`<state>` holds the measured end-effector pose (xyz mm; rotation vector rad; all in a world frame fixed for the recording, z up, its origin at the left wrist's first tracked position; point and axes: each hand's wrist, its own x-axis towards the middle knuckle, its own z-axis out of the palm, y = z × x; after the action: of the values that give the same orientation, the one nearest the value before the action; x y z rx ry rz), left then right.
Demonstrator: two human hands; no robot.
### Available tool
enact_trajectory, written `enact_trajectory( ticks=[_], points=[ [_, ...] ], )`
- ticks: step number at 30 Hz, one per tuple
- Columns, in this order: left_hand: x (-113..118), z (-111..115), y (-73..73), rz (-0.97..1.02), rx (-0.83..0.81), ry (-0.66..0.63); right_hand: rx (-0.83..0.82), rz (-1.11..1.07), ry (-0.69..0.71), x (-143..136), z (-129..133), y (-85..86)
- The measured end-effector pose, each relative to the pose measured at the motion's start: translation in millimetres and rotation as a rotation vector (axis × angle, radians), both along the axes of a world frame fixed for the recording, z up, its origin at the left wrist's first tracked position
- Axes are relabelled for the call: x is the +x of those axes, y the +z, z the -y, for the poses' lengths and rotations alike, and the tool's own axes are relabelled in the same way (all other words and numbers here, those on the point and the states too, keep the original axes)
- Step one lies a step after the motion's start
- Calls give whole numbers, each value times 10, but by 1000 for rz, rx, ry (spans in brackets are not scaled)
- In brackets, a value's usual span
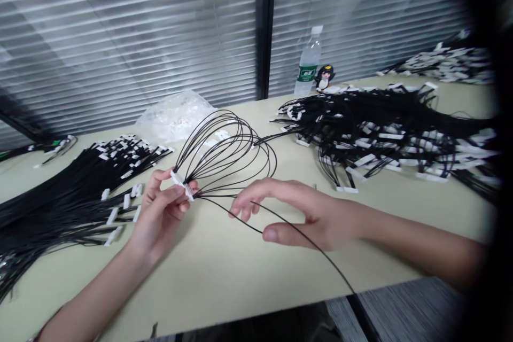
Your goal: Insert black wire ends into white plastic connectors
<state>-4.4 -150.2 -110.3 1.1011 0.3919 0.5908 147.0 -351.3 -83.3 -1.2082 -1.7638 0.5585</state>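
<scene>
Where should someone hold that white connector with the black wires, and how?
Probably pinch the white connector across its slim body, coming from the left, as the left hand does: the black wires fan out from its right side.

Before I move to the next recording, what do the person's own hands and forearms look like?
The bare left hand and bare right hand wear no gloves, and no rings show on the fingers. The left forearm and right forearm are sleeveless where they show. No markings can be made out.
</scene>
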Motion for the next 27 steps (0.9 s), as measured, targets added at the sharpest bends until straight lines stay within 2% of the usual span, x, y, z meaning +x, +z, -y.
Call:
enact_trajectory(
  ticks=[5,9,12,14,17,20,23,25,27],
  points=[
    [8,-8,-7,1,12,3,245,329,-69,-66,-26,-73],
    [5,-24,-29,-7,27,8,404,699,-189,-114,-34,-176],
    [10,-39,-45,-15,15,27,424,940,-195,-129,-27,-275],
    [16,-51,-53,-11,-1,44,362,998,-180,-120,-30,-336],
    [16,-67,-56,-2,-27,50,197,870,-229,-76,-59,-391],
    [4,-69,-43,12,-60,33,78,514,-407,7,-108,-394],
    [-11,-60,-25,24,-98,18,44,179,-594,116,-151,-377],
    [-14,-56,-18,26,-111,14,53,15,-623,181,-167,-362],
    [-11,-61,-17,26,-101,12,30,-159,-539,223,-170,-334]
  ],
)
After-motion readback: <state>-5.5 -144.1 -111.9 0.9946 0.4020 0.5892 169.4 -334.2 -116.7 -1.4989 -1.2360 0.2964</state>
